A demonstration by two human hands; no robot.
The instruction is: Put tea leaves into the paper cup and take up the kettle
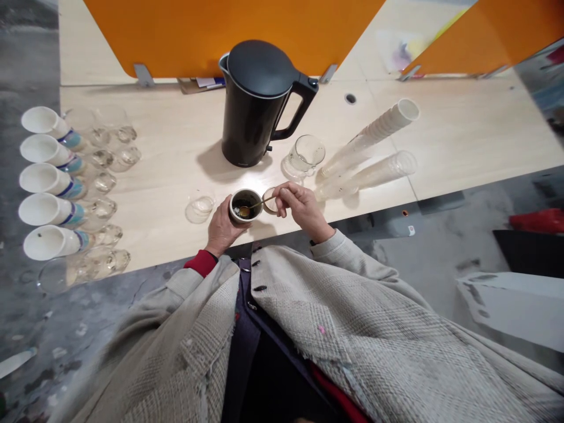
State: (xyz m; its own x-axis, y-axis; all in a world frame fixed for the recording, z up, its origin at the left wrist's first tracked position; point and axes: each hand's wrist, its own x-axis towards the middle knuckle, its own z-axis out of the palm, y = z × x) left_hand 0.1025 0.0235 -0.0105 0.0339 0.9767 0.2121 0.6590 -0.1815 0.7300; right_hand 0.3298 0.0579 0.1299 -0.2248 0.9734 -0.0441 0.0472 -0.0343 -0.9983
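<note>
My left hand [221,226] is wrapped round a small white paper cup [245,205] of dark liquid near the table's front edge. My right hand [301,205] pinches the handle of a small spoon [254,205] whose bowl dips into that cup. A round lid or small glass [269,200] lies just right of the cup, partly behind my right fingers. A black electric kettle [258,103] stands right behind the cup, lid closed, handle to the right.
On the light wooden table [462,135], a glass pitcher [305,155] stands right of the kettle, beside two lying stacks of cups [374,132]. A clear glass [200,208] sits left of my cup. Rows of white cups [48,179] and glasses line the left edge. Orange dividers [176,29] stand behind.
</note>
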